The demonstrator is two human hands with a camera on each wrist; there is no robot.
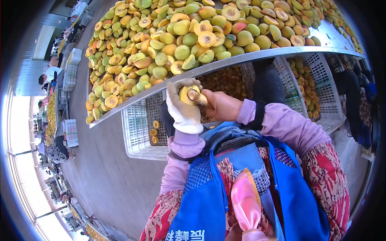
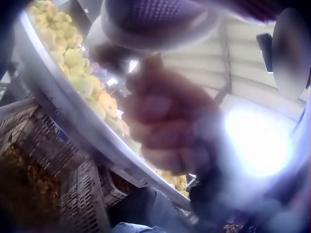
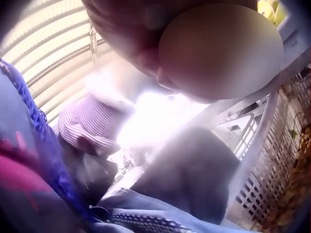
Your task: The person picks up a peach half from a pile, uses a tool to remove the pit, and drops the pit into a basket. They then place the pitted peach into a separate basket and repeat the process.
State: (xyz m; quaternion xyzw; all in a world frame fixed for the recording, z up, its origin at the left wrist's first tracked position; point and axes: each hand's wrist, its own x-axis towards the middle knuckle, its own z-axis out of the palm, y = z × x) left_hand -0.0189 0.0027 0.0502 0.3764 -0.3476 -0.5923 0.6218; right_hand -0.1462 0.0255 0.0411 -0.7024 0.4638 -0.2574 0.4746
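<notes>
In the head view the gloved left hand (image 1: 183, 106) holds a halved yellow fruit (image 1: 187, 95), its cut face turned to the right hand. The bare right hand (image 1: 223, 106) grips a small tool (image 1: 200, 98) whose tip meets the middle of the cut face; its exact shape is unclear. Both hands are just on the near side of the metal table edge (image 1: 225, 62). In the left wrist view the right hand (image 2: 167, 116) is blurred and curled. The right wrist view shows part of the right hand (image 3: 141, 34) close up, with the tool hidden.
Halved and whole fruits (image 1: 161, 48) are piled across the table. Below its edge stand a white crate (image 1: 134, 128) with a few halves, a bin of brownish pieces (image 1: 227, 82) and another crate (image 1: 327, 86) of fruit. Other people and stations line the left side.
</notes>
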